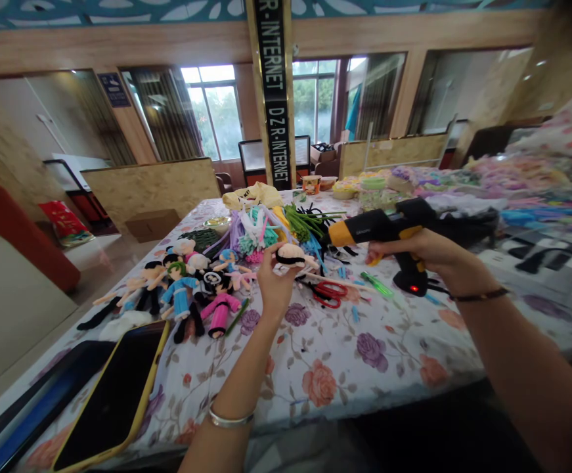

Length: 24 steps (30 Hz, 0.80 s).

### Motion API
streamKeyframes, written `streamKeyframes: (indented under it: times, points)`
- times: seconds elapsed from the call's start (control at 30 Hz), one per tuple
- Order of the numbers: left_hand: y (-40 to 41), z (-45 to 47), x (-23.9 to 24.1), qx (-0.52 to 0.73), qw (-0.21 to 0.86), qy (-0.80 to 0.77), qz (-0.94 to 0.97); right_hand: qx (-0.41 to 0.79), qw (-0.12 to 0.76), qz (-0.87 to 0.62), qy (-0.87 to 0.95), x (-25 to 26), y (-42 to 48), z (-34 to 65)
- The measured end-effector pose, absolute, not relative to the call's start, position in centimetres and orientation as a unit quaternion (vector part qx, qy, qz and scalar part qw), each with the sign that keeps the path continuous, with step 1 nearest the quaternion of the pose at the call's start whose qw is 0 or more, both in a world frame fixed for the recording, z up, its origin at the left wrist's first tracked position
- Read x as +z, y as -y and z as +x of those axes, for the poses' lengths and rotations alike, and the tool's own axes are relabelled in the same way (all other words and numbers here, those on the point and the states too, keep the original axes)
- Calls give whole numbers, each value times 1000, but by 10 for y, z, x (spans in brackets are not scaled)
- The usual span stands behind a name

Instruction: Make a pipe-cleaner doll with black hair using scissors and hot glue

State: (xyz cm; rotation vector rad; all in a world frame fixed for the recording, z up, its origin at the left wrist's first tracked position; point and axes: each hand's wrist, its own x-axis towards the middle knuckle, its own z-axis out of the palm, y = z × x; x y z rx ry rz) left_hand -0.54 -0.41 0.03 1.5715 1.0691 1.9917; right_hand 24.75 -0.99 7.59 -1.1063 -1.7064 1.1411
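Note:
My left hand (274, 284) pinches a small doll part (291, 255), cream-coloured with a black band, above the flowered table. My right hand (436, 253) is wrapped round a black and yellow glue gun (381, 225) with a red light glowing at the base of its handle. The gun's nozzle points left towards the doll part, a short gap away. Below the doll part lie red-handled scissors (329, 294). Left of my left hand, several finished-looking fuzzy dolls lie in a group, among them one in a blue robe (181, 295) and one in pink (220, 309).
Bundles of coloured pipe cleaners (256, 230) lie behind my left hand. A yellow-cased phone (118, 394) and a dark device (44, 401) occupy the near left. A green tube-like tool (377, 284) lies near the gun. Heaps of pastel material (517, 174) fill the right.

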Motion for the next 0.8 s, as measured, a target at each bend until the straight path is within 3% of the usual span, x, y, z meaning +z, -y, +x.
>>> streamKeyframes:
  times: [0.8]
  points:
    - [11, -3, 6, 693, 181, -388, 580, 496, 330, -426, 681, 64, 14, 208]
